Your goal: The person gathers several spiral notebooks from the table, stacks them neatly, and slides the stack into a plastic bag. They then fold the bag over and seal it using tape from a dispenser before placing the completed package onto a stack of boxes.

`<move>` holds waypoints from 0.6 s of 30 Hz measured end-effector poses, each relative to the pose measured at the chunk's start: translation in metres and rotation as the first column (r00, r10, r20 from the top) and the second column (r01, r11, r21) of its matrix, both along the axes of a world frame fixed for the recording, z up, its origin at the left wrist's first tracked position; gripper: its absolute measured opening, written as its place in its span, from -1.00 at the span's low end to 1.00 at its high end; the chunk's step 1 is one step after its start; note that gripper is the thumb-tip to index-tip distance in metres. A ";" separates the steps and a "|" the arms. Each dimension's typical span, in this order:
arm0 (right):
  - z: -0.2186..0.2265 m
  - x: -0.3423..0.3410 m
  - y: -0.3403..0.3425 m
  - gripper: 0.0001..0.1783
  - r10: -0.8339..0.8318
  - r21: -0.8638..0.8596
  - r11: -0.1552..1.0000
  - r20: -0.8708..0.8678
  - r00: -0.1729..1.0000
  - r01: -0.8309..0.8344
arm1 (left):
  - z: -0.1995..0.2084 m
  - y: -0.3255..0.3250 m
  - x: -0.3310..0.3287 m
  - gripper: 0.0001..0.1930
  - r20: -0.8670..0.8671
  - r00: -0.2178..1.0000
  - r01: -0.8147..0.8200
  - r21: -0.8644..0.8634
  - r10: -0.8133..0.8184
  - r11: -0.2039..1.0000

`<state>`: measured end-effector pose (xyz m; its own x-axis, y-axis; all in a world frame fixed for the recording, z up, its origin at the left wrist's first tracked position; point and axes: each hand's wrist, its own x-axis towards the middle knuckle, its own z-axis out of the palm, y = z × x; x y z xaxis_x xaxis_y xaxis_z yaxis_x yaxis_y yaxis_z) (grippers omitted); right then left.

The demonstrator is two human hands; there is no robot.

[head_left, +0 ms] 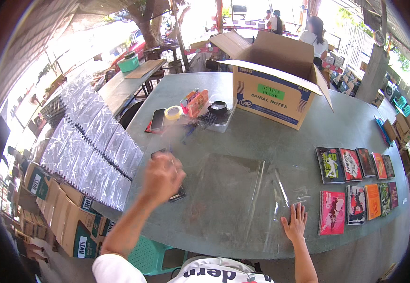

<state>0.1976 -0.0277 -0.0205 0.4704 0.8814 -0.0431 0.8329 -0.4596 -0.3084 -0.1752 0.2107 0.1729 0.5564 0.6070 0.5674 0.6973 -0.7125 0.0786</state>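
Observation:
A clear plastic sheet [228, 193] lies flat on the grey-green table [280, 141] in front of me. My right hand [295, 221] rests at the sheet's right edge, fingers stretched and spread. Left of the sheet, my left hand [163, 177] is raised above the table with fingers curled together; what it holds, if anything, is blurred. Below that hand a dark flat object [177, 194] shows partly. To the right stand two rows of small spiral notebooks with colourful covers, among them a pink notebook [332, 212] and a black-green notebook [330, 165].
A large open cardboard box [271, 96] stands at the back. Near it are a plastic tub [221, 120], a tape roll [173, 112] and a phone [158, 119]. Plastic-wrapped spiral-bound stacks [87, 146] rise at the left over cardboard cartons [63, 212]. A green stool [148, 254] sits below the near edge.

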 end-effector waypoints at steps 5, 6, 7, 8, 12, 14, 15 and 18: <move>0.021 -0.021 0.008 -0.24 -0.011 0.110 0.994 0.070 0.997 0.003 | -0.053 0.059 0.015 -0.82 0.232 0.972 0.031 -0.275 0.035 0.961; 0.025 -0.027 0.012 -0.27 -0.005 0.153 0.988 0.028 1.000 0.001 | -0.054 0.079 0.020 -0.82 0.166 0.983 -0.024 -0.328 0.082 0.944; 0.029 -0.030 0.012 -0.31 -0.009 0.184 0.983 -0.009 1.000 0.011 | -0.066 0.101 0.026 -0.81 0.101 0.988 -0.068 -0.388 0.116 0.919; 0.036 -0.031 0.009 -0.31 -0.012 0.180 0.984 -0.004 1.000 0.012 | -0.084 0.124 0.027 -0.81 0.105 0.988 -0.064 -0.391 0.114 0.918; 0.062 -0.027 -0.040 -0.49 -0.179 0.223 0.963 0.097 0.979 0.154 | -0.150 0.239 0.019 -0.76 -0.316 0.891 -0.442 -0.449 0.324 0.777; 0.050 -0.013 -0.096 -0.59 -0.370 0.434 0.847 0.070 0.927 0.306 | -0.161 0.272 0.039 -0.74 -0.309 0.833 -0.553 -0.488 0.459 0.675; 0.065 -0.020 -0.107 -0.60 -0.411 0.451 0.840 0.165 0.897 0.302 | -0.169 0.288 0.027 -0.71 -0.281 0.770 -0.626 -0.506 0.572 0.593; 0.047 -0.038 -0.167 -0.52 -0.596 0.416 0.780 0.269 0.756 0.467 | -0.188 0.295 0.032 -0.61 -0.401 0.671 -0.709 -0.592 0.624 0.383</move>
<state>0.1598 -0.1949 0.0263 0.7869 0.4156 0.4562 0.5569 -0.7967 -0.2348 -0.1434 0.5053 -0.0150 -0.1793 0.9662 -0.1854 0.9564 0.2154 0.1972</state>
